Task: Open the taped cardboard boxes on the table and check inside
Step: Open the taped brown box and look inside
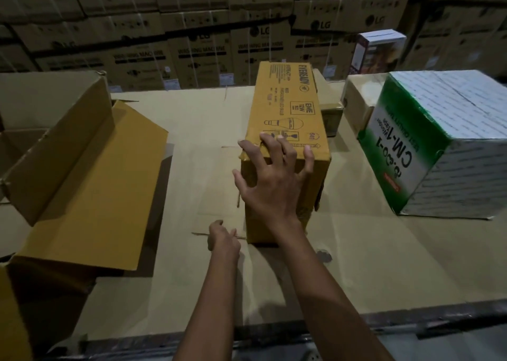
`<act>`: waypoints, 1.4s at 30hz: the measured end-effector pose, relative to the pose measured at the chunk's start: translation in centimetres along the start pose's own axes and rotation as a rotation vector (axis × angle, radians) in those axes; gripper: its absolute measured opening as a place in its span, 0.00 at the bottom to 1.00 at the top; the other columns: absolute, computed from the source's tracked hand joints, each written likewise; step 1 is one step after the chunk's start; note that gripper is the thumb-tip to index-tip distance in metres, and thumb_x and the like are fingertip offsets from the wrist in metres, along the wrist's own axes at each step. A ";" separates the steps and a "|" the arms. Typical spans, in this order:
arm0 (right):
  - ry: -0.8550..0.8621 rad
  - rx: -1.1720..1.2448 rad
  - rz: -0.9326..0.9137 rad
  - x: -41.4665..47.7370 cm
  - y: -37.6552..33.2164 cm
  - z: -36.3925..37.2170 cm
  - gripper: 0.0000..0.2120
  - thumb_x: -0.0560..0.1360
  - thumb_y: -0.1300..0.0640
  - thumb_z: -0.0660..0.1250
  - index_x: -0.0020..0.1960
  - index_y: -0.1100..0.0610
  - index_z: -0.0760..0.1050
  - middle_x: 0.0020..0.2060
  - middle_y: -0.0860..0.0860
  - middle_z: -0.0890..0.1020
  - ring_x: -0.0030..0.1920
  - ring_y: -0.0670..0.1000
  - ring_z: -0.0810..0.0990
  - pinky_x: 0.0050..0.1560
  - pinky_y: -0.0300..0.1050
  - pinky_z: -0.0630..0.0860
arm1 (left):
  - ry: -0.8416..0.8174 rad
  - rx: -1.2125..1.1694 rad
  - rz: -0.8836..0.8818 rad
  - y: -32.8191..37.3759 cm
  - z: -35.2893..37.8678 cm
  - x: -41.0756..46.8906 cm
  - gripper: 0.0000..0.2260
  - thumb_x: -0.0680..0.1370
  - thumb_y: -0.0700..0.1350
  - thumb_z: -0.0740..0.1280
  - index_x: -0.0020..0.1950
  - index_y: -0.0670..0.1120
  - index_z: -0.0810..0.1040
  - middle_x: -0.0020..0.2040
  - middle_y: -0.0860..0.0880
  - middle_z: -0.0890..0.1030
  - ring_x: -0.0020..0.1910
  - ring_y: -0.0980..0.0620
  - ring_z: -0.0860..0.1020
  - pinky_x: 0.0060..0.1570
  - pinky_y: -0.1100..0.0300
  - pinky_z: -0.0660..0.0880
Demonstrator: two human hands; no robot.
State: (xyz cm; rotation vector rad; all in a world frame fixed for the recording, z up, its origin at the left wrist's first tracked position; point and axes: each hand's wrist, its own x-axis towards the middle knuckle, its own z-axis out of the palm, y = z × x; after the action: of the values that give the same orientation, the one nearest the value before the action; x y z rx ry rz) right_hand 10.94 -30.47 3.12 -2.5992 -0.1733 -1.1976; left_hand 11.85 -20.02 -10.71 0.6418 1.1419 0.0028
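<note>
A tall yellow Eveready bulb box stands shut on the cardboard-covered table, near the middle. My right hand lies over its near top edge, fingers spread across the top and the palm against the front face. My left hand sits low on the table at the box's bottom left corner, fingers curled toward it; contact with the box is hidden. An open brown cardboard box with its flaps folded out sits at the left. A shut green and white box marked CM-1 stands at the right.
Behind the yellow box a small brown box peeks out, with another brown box to its right and a white printed carton farther back. Stacked LG washing machine cartons wall off the back. The table's front edge runs below my arms.
</note>
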 end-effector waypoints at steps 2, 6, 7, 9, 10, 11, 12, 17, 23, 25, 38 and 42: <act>0.027 -0.005 -0.003 0.0 0.6 -0.2 0.26 0.73 0.39 0.71 0.69 0.41 0.76 0.70 0.49 0.76 0.74 0.56 0.69 0.75 0.65 0.54 | 0.018 0.041 0.032 -0.2 -0.2 0.0 0.20 0.78 0.43 0.66 0.68 0.37 0.76 0.67 0.43 0.79 0.68 0.43 0.76 0.67 0.49 0.72; 0.053 -0.002 -0.007 -0.1 1.3 -0.6 0.26 0.73 0.39 0.71 0.69 0.41 0.76 0.69 0.49 0.77 0.73 0.55 0.69 0.74 0.64 0.56 | 0.014 0.088 0.272 -2.0 -0.6 -0.4 0.11 0.72 0.33 0.67 0.52 0.43 0.77 0.48 0.42 0.82 0.38 0.49 0.78 0.35 0.58 0.74; 0.056 -0.002 -0.007 -0.1 1.4 -0.6 0.26 0.73 0.39 0.71 0.70 0.41 0.76 0.69 0.49 0.77 0.73 0.55 0.69 0.74 0.64 0.56 | -0.005 0.129 0.327 -2.7 -0.5 -0.1 0.13 0.72 0.33 0.67 0.53 0.46 0.77 0.47 0.43 0.82 0.38 0.48 0.77 0.34 0.57 0.72; 0.066 0.003 -0.001 -0.1 1.3 -0.7 0.26 0.73 0.39 0.71 0.70 0.41 0.76 0.69 0.49 0.77 0.73 0.55 0.69 0.73 0.65 0.58 | -0.030 0.267 0.461 -3.9 -0.2 -0.7 0.15 0.73 0.34 0.68 0.50 0.55 0.78 0.46 0.45 0.83 0.41 0.45 0.78 0.39 0.55 0.73; 0.071 0.006 0.002 -0.2 1.3 -0.7 0.26 0.73 0.39 0.71 0.70 0.41 0.76 0.69 0.49 0.77 0.73 0.54 0.69 0.73 0.65 0.58 | -0.043 0.355 0.532 -4.3 0.0 -1.4 0.12 0.75 0.37 0.70 0.50 0.55 0.78 0.46 0.46 0.83 0.43 0.45 0.78 0.42 0.56 0.73; 0.074 0.009 0.002 -0.2 1.3 -0.7 0.26 0.73 0.39 0.71 0.70 0.41 0.76 0.69 0.49 0.77 0.73 0.54 0.69 0.73 0.65 0.59 | -0.054 0.439 0.602 -4.6 0.1 -2.3 0.09 0.78 0.39 0.69 0.53 0.53 0.78 0.48 0.47 0.83 0.46 0.45 0.79 0.45 0.57 0.73; 0.074 0.010 0.000 -0.3 1.3 -0.7 0.27 0.73 0.39 0.71 0.70 0.42 0.76 0.69 0.49 0.76 0.73 0.54 0.69 0.74 0.65 0.59 | -0.050 0.527 0.663 -4.9 0.0 -2.8 0.07 0.81 0.42 0.67 0.58 0.50 0.79 0.51 0.47 0.83 0.50 0.44 0.80 0.48 0.57 0.72; 0.074 0.017 -0.010 -0.6 1.5 -0.9 0.28 0.73 0.39 0.71 0.71 0.45 0.76 0.70 0.51 0.76 0.73 0.56 0.70 0.75 0.64 0.57 | -0.016 0.708 0.807 -5.3 -0.5 -3.5 0.12 0.85 0.44 0.62 0.65 0.44 0.81 0.59 0.42 0.84 0.59 0.40 0.79 0.51 0.59 0.66; 0.076 0.077 0.001 0.5 2.6 -1.4 0.28 0.71 0.40 0.73 0.70 0.45 0.77 0.68 0.50 0.77 0.72 0.56 0.70 0.75 0.66 0.56 | 0.029 0.733 0.861 -5.5 0.0 -4.4 0.11 0.83 0.44 0.65 0.63 0.47 0.84 0.55 0.42 0.85 0.56 0.40 0.81 0.50 0.58 0.67; 0.075 0.079 0.019 1.1 3.4 -1.6 0.28 0.71 0.39 0.73 0.70 0.45 0.77 0.68 0.50 0.77 0.72 0.56 0.70 0.74 0.67 0.57 | 0.035 0.766 0.878 -5.4 0.2 -4.6 0.11 0.83 0.46 0.65 0.62 0.48 0.84 0.55 0.42 0.86 0.56 0.40 0.81 0.49 0.57 0.68; 0.003 0.105 -0.007 0.9 4.6 -0.9 0.29 0.71 0.39 0.74 0.70 0.45 0.76 0.73 0.51 0.73 0.77 0.57 0.65 0.78 0.67 0.50 | -0.433 0.356 -0.127 -5.7 1.2 -4.9 0.25 0.76 0.64 0.66 0.65 0.49 0.78 0.64 0.45 0.80 0.65 0.41 0.75 0.68 0.32 0.65; -0.011 0.077 0.247 1.3 6.5 -1.5 0.35 0.71 0.32 0.68 0.75 0.40 0.69 0.81 0.51 0.61 0.83 0.58 0.49 0.73 0.78 0.40 | -0.394 0.331 -0.400 -6.0 3.2 -5.5 0.39 0.61 0.64 0.76 0.65 0.44 0.72 0.67 0.38 0.74 0.68 0.31 0.70 0.68 0.31 0.64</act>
State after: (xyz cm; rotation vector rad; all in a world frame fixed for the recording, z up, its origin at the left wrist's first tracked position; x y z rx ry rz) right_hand 12.11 -37.18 3.75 -2.4745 0.0956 -1.0674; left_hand 10.31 -28.23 -8.12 0.6587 0.8737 -0.6390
